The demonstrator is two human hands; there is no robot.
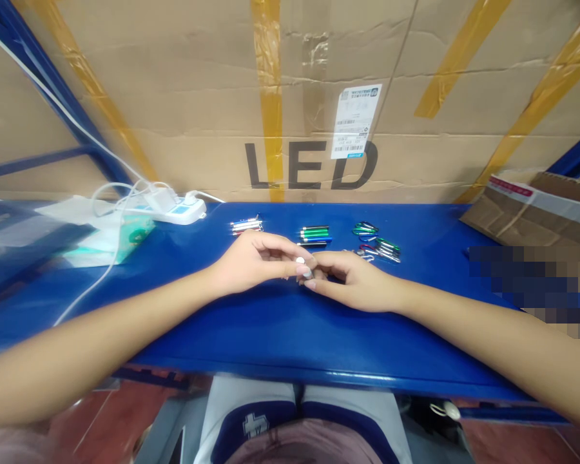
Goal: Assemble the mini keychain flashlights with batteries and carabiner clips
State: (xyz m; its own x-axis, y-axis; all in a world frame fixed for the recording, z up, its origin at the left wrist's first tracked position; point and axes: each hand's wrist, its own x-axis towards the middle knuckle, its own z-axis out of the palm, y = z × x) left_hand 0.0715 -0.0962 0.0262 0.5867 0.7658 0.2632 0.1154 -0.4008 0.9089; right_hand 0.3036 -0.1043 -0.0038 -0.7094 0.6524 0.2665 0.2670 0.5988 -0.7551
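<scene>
My left hand (263, 260) and my right hand (344, 277) meet above the middle of the blue table (290, 341). Between their fingertips is a small part with a round white end (300, 261), pinched by both; most of it is hidden, so its kind does not show. Behind my left hand lies a row of slim pen-like sticks (246, 225) in white, red and blue. Beyond the fingertips rest several green, blue and black tubes (316, 234). Past my right hand is a group of coloured carabiner clips (366, 229) and slim metallic pieces (388, 250).
At the back left, a white power strip (181, 209) with cables sits beside a green and white packet (120, 241). An opened cardboard box (522, 212) stands at the right. A large taped carton (198, 96) marked LED walls off the back.
</scene>
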